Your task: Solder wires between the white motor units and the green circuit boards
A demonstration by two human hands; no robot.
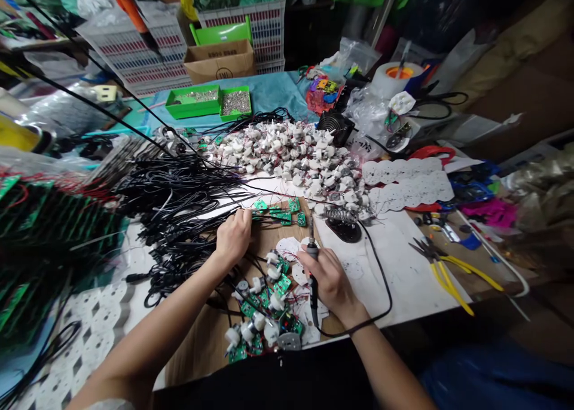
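Observation:
My right hand [330,278] is wrapped round a soldering iron [313,251], its tip pointing away from me. The iron's black cord loops off to the right. My left hand [234,236] is closed on a black cable [258,217] at the right end of the cable bundle [179,189]; its fingertips are partly hidden. Just right of it lie several small green circuit boards [282,216] on a brown board [260,242]. Between my forearms, white motor units [271,332] wired to green boards lie in a cluster. A soldering iron stand [343,226] with a coil sits beyond the iron's tip.
A heap of white motor units [287,150] covers the middle. Yellow-handled pliers [442,272] lie at the right, near scalloped white sheets [408,183]. Green trays [192,102] of small metal parts stand behind. Stacked circuit boards [31,242] are at the left. An orange tool [128,6] hangs above.

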